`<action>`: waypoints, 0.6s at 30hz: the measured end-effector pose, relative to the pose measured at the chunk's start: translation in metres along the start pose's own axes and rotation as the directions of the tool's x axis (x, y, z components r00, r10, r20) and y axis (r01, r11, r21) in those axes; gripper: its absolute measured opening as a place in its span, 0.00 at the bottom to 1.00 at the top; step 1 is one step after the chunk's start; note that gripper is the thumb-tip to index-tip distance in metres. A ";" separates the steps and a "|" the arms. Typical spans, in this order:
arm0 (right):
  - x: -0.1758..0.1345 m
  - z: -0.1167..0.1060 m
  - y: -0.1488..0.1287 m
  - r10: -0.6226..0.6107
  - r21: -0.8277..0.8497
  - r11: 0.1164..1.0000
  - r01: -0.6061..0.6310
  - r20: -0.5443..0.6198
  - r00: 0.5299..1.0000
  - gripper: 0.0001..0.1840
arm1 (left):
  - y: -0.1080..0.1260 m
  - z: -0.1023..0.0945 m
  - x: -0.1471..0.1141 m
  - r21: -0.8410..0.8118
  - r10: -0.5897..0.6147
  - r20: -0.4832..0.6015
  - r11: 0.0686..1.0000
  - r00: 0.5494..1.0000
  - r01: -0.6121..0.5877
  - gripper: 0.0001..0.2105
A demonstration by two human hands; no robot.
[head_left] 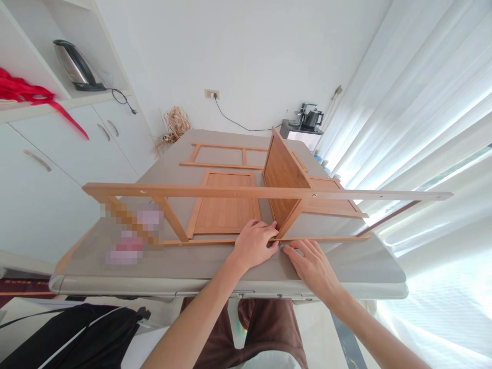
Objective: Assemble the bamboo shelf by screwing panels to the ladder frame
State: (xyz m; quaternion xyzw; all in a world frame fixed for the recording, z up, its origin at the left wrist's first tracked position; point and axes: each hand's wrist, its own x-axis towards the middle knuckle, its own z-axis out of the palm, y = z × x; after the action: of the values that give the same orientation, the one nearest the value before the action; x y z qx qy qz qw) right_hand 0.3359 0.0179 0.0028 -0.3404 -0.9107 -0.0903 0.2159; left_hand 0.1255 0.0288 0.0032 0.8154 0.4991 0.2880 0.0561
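Note:
A wooden side frame stands on its long edge across the grey table, with screw holes along its upper rail. Behind it a slatted wooden shelf panel stands upright against its crossbar. My left hand grips the lower rail where the panel's near corner meets it, fingers curled round the wood. Just to the right, my right hand pinches a small metal screw against the outer face of that rail. Fingers partly hide the screw and the joint.
Another wooden panel lies flat behind the frame, and a third panel lies to the right. At the back lies a second ladder-like frame. The table's front edge is close to my body. White curtains hang at the right.

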 end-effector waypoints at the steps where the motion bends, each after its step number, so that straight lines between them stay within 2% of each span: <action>1: 0.001 -0.001 -0.001 -0.011 -0.011 1.000 0.011 -0.003 1.000 0.13 | 0.000 0.000 0.000 0.000 0.002 0.004 1.000 1.000 -0.002 0.03; 12: 0.004 -0.008 -0.006 -0.116 -0.124 0.985 0.118 0.029 0.993 0.17 | -0.002 0.001 -0.002 -0.005 0.012 0.012 1.000 1.000 -0.012 0.04; 18: 0.004 -0.006 -0.003 -0.140 -0.147 0.978 0.148 0.063 0.988 0.15 | -0.002 0.001 -0.002 -0.003 0.013 0.016 1.000 1.000 -0.013 0.04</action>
State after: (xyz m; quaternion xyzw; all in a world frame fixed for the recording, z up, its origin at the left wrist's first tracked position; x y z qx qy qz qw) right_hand 0.3330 0.0160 0.0095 -0.2914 -0.9287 -0.1656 0.1586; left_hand 0.1233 0.0280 0.0009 0.8209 0.4928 0.2824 0.0594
